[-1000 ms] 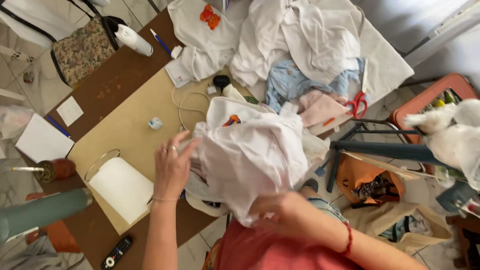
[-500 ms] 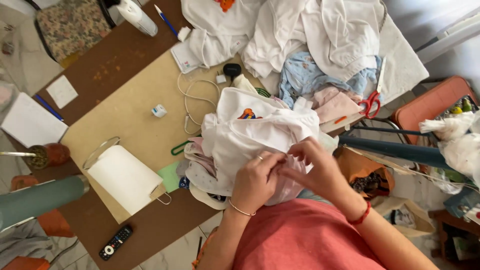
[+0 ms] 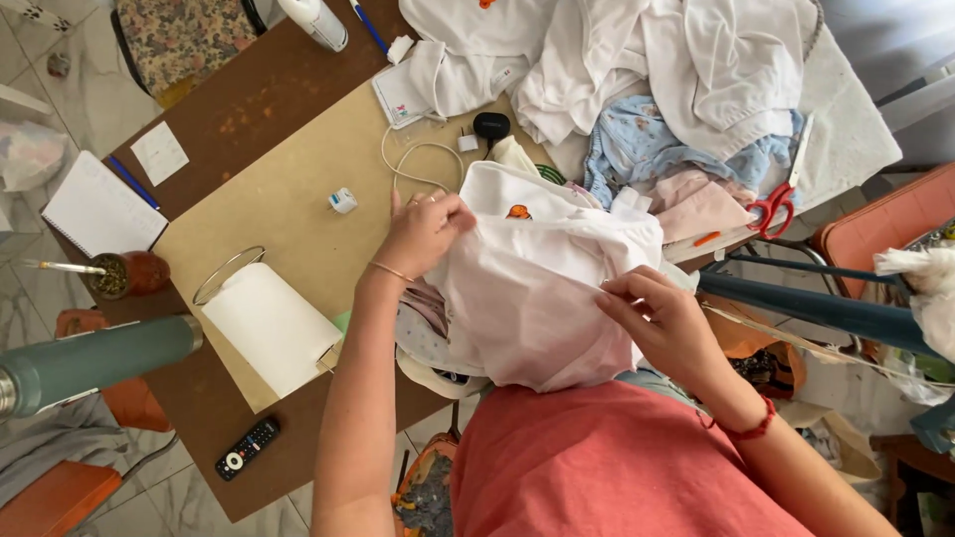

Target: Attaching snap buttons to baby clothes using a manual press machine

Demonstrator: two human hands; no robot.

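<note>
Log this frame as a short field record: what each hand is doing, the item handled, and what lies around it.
left hand: grips the upper left edge of the pale pink-white cloth garment
right hand: pinches the garment's right edge
garment: bunched, held above the table's near edge
behind it: heap of white and light blue clothes, red-handled scissors
left of it: white lampshade with metal ring, white cable
surface: brown wooden table
near edge: black remote control
</note>
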